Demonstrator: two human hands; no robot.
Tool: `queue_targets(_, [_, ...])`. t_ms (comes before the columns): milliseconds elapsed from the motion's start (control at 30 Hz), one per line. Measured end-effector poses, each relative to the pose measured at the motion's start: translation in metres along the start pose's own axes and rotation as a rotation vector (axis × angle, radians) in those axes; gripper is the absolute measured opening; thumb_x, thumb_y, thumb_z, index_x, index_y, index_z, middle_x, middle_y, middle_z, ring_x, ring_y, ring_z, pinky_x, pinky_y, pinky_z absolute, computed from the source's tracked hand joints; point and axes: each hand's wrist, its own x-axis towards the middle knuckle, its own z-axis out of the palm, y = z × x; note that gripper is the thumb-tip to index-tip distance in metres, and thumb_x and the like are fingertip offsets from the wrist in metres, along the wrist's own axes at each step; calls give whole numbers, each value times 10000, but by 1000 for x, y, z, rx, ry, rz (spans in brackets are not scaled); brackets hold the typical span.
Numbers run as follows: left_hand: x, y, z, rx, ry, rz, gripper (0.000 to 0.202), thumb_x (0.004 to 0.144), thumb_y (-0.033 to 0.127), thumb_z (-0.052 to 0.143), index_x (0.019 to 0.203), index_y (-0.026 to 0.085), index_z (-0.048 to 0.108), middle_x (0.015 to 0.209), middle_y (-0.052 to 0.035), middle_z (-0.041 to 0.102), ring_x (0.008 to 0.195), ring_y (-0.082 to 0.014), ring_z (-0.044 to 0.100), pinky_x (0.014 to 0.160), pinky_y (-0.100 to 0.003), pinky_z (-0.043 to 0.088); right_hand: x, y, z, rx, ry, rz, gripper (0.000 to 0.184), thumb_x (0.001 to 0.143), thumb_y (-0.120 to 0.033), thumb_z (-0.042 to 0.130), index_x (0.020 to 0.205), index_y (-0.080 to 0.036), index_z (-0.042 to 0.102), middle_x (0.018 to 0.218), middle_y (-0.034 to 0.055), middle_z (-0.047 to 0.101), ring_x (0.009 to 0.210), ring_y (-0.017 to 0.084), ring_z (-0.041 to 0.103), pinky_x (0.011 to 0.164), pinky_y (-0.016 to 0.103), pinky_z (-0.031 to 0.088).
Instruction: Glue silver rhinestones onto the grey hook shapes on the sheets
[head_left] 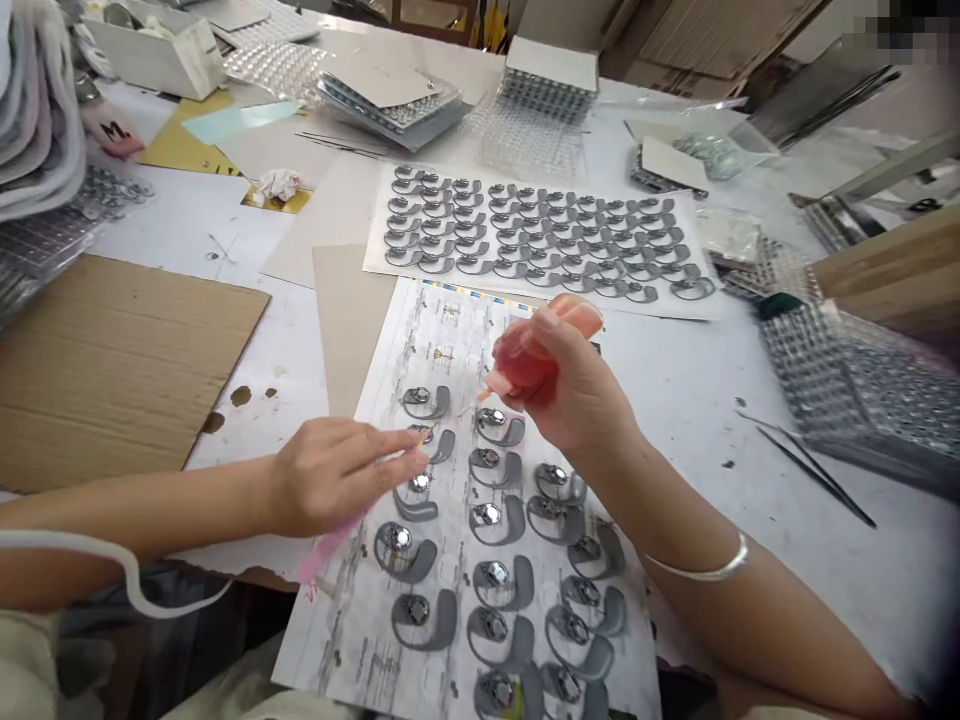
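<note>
My right hand (581, 385) is closed around a small soft bottle of pinkish-red liquid (525, 355). Its narrow orange nozzle points down and left over a printed sheet (450, 350). A slim stick tool with a pink handle (334, 545) runs under my left hand (349, 475), pinched in its fingers, with a thin tip near a grey piece. Rows of grey hook-shaped pieces with shiny round studs (425, 620) lie on the sheet. Bottle nozzle and tool tip come close together above the upper pieces; whether they touch, I cannot tell.
Behind lies a white sheet (712, 300) bearing many similar grey pieces. Brown cardboard (112, 370) is at the left, tweezers (817, 475) at the right. Stacked clear bubbled trays (810, 370) and a white box (161, 55) stand around the edges.
</note>
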Motion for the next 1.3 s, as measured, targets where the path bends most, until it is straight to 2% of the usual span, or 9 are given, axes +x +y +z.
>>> queue_targets(100, [-8,6,2,159,-30,131,299,882,138,463,1155,119,583,1061,-176,688,758,-200,701,498,-267,556,-5,6,7,-111,55,-194,338,717,-496,705,665,-243,489,536,-41,554,420,99,522,344,226,328])
queue_targets(200, [-7,9,5,244,-51,132,265,869,115,450,1084,119,605,1041,-169,695,678,-170,689,449,-240,517,-11,16,12,-186,84,-356,282,743,-476,690,659,-251,543,537,-33,561,427,114,533,391,264,407])
queue_targets(267, [-2,10,6,266,-50,147,239,859,97,448,1020,98,624,1011,-175,702,631,-164,679,418,-234,500,-14,24,13,-201,78,-402,256,747,-447,694,651,-248,565,570,-24,576,441,122,545,412,281,440])
queue_targets(400, [6,11,5,317,-67,202,185,819,49,493,934,53,637,933,-183,715,542,-152,649,363,-232,459,-14,35,13,-220,27,-388,220,746,-410,703,676,-232,594,615,-20,597,470,124,576,448,280,463])
queue_targets(533, [6,10,5,351,-93,193,184,831,55,479,928,69,635,925,-168,719,553,-145,651,372,-229,465,-13,39,13,-249,-25,-367,186,743,-396,712,736,-231,626,599,-26,602,488,128,596,484,283,468])
queue_targets(700, [6,10,5,371,-149,213,175,824,54,491,914,69,640,924,-171,718,564,-153,653,382,-236,484,-14,41,13,-331,-65,-394,181,757,-384,702,676,-234,642,617,-1,623,596,153,605,558,311,489])
queue_targets(933, [5,12,7,431,-141,264,177,821,52,481,880,43,647,888,-191,716,490,-155,613,348,-253,452,-14,43,14,-353,-139,-422,157,793,-329,677,671,-234,647,632,-6,631,665,138,589,591,280,487])
queue_targets(1300, [5,14,8,473,-141,312,149,796,34,514,856,11,648,848,-213,709,460,-157,590,337,-244,424,-15,47,15,-412,-163,-434,156,814,-285,662,677,-215,634,660,1,625,701,140,578,619,292,479])
